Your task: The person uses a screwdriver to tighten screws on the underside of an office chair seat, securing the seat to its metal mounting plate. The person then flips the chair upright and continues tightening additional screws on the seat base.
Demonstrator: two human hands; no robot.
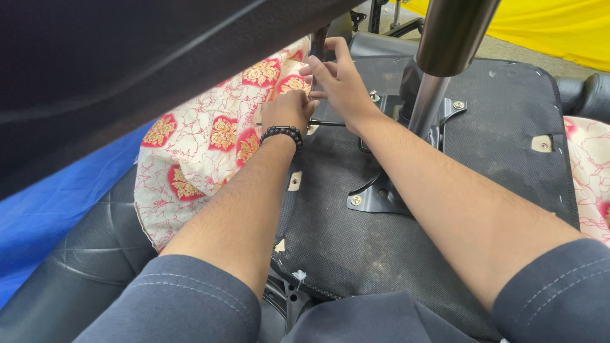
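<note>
An upturned chair seat (495,121) with dark fabric underside lies before me, its metal bracket (375,194) and chrome post (432,95) standing up from the middle. My left hand (289,109), with a black bead bracelet on the wrist, is closed around a thin black rod-like tool (327,123) at the seat's far left edge. My right hand (340,79) rests just above it, fingers pinching a dark upright part (318,43) by the cream and red floral cloth (210,136).
A large dark curved panel (127,63) overhangs the upper left. Black padded cushion (76,267) sits at lower left, blue sheet (38,209) beside it. Yellow sheet (553,25) lies at the back right. More floral cloth (591,178) shows at the right edge.
</note>
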